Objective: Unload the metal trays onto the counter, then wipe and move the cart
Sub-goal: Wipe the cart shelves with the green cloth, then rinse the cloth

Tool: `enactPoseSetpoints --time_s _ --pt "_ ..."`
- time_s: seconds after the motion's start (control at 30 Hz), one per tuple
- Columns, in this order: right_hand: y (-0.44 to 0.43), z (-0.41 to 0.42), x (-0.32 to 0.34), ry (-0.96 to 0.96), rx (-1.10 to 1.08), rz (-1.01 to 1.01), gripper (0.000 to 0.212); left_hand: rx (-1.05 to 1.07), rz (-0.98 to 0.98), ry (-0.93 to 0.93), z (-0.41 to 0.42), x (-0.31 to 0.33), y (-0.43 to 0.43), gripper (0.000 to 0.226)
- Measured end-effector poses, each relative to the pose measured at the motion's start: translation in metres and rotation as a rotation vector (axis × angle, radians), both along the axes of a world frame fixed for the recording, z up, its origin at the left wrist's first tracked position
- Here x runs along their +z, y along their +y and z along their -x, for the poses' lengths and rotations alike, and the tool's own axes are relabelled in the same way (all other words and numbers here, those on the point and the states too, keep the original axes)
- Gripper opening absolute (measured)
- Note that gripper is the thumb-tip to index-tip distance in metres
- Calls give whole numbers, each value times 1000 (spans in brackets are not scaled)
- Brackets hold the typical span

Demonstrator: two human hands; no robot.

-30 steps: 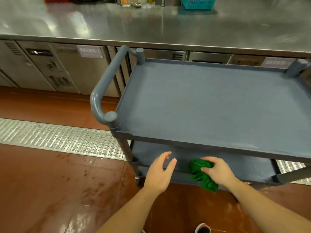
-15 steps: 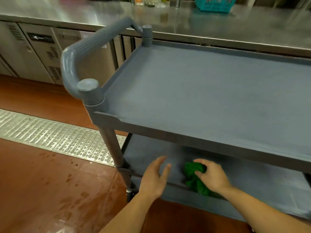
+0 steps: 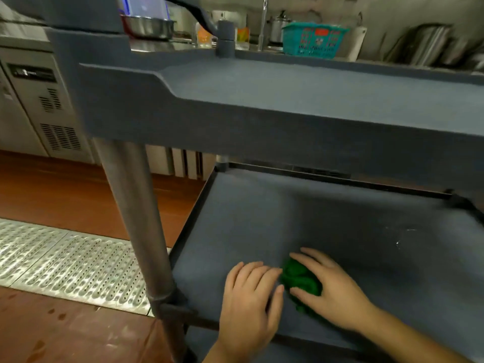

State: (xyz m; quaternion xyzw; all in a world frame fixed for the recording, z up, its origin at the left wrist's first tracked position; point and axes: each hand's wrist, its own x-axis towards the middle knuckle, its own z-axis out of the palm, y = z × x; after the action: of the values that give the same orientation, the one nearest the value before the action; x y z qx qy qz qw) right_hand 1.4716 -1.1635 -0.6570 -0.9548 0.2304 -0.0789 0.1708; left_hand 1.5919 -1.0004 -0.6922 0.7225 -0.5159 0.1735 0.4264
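A grey plastic cart fills the view, its bare top shelf (image 3: pixel 314 95) at eye level and its middle shelf (image 3: pixel 340 226) below. On the middle shelf's near left part lies a bunched green cloth (image 3: pixel 298 281). My right hand (image 3: pixel 332 292) covers the cloth, thumb and fingers curled round it. My left hand (image 3: pixel 248 299) rests flat on the shelf just left of the cloth, fingers straight. Metal trays (image 3: pixel 429 45) lean upright at the back right of the steel counter (image 3: pixel 162 44).
The cart's grey post (image 3: pixel 136 218) stands just left of my hands. On the counter are a teal basket (image 3: pixel 311 41) and a steel bowl (image 3: pixel 146 26). Cabinets (image 3: pixel 39 100) line the left. A perforated drain grate (image 3: pixel 65 265) crosses the red floor.
The camera has dropped low, level with the top shelf. Both hands have moved onto the middle shelf; the left hand now lies flat and the right presses the cloth down.
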Motion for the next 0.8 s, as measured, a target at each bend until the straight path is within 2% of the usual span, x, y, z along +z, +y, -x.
enactPoseSetpoints --time_s 0.13,0.23,0.33,0.43,0.57,0.67,0.73,0.8 --pt "4 -7 -12 -161 20 -9 59 -27 122 -176 -4 -9 -2 22" --pt "6 -18 -12 -265 15 -31 41 -33 156 -200 -11 -10 -5 21" --pt "5 -34 -10 -308 -21 -1 36 -70 139 -179 -24 -5 -8 19" --pt "4 -57 -14 -305 -59 41 39 -68 10 -61 -51 2 -20 27" --pt "-6 -93 -21 -255 -97 114 42 -71 -225 230 -97 8 -49 51" --pt "-11 -118 -18 -295 -125 104 37 -95 -251 347 -121 8 -67 46" --pt "-10 -134 -13 -355 -81 57 35 -107 -212 411 -131 8 -74 44" --pt "-8 -147 -10 -322 -11 16 40 -121 -165 458 -138 6 -77 43"
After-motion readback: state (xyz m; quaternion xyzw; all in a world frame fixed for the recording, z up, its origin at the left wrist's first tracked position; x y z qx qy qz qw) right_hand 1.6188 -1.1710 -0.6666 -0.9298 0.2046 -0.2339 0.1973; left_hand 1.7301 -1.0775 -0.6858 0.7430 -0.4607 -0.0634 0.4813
